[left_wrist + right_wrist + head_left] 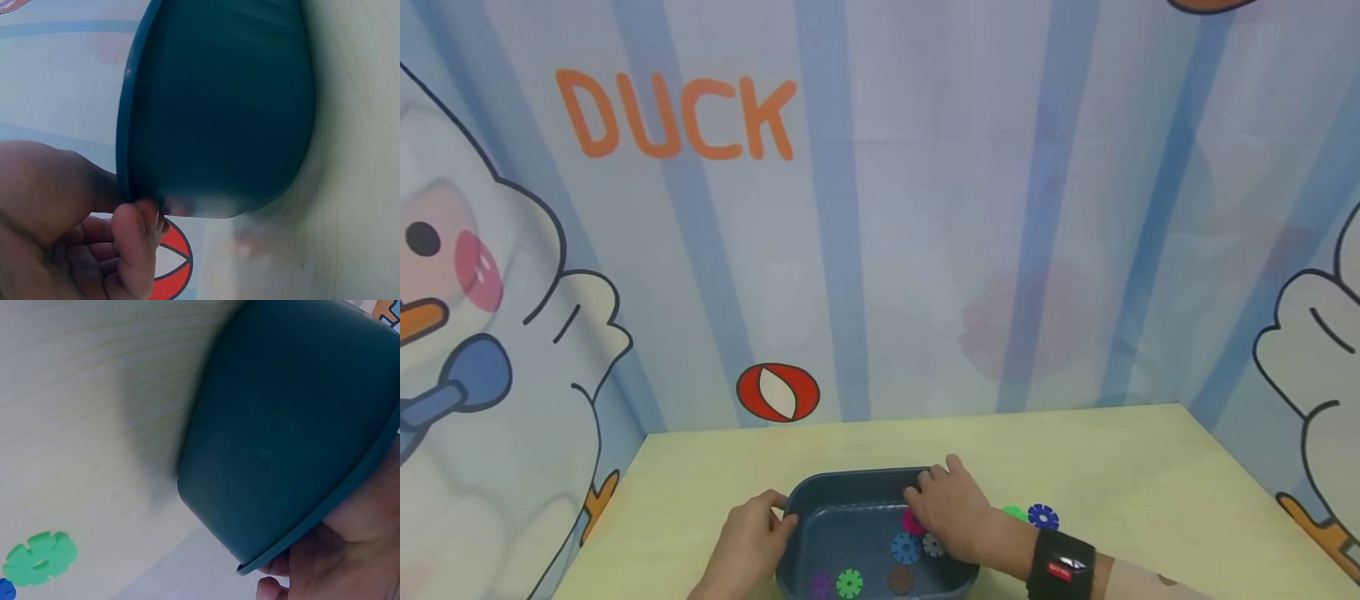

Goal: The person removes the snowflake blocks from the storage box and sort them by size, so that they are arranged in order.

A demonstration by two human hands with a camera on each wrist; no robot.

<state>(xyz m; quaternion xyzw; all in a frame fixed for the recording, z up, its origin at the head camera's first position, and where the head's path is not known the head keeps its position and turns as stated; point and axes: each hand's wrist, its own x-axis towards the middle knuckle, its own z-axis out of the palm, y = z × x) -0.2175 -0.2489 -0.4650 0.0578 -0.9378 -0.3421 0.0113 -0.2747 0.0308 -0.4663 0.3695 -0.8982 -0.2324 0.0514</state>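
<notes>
A dark blue-green plastic bin point(850, 492) stands at the table's front. My left hand point(749, 537) grips its left rim, the thumb over the edge; the left wrist view shows the bin's outer wall point(225, 106) beside that hand. Over the back right corner, my right hand point(953, 510) reaches in with bent fingers. Beneath it a pink notched plastic disc point(913, 522) is partly covered; I cannot tell whether the fingers hold it. Around it in the bin lie a blue disc point(906, 548), a grey disc point(932, 546), a brown disc point(901, 579), a green disc point(849, 583) and a purple disc point(821, 586).
Right of the bin on the pale wooden table point(1105, 467) lie a dark blue disc point(1043, 517) and a second green disc point(41, 559), half hidden by the right forearm in the head view. A striped cloth backdrop point(917, 250) with cartoon ducks rises behind the table.
</notes>
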